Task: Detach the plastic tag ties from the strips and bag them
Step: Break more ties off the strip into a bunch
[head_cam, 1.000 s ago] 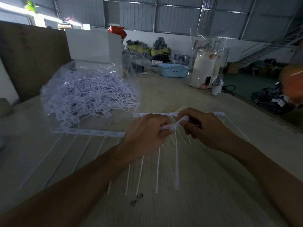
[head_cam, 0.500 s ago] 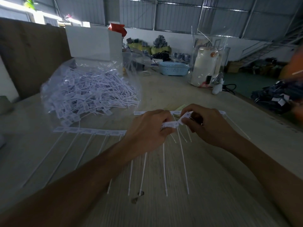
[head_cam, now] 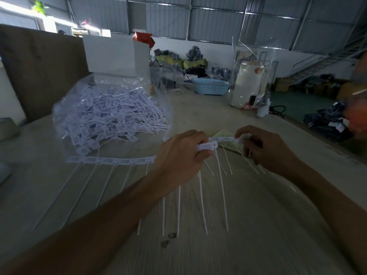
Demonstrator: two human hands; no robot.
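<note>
Place: a warehouse or factory hall
Shell: corrugated metal walls (head_cam: 218, 20) and a steel staircase (head_cam: 321, 62) are seen
Goods: bundled stock (head_cam: 190, 56) is piled along the far wall
Bench: a long worktable (head_cam: 198, 245) is set up

- The shed is dim; the table (head_cam: 258, 245) and both forearms sit in murky shade.
- Daylight blows out white through the windows (head_cam: 17, 10) at top left.
- Glare glints off the clear bag (head_cam: 65, 108).
- The wide lens bends the roof beams and the table's edges.
- An orange shape (head_cam: 355, 118) at the right edge is smeared with blur.
</note>
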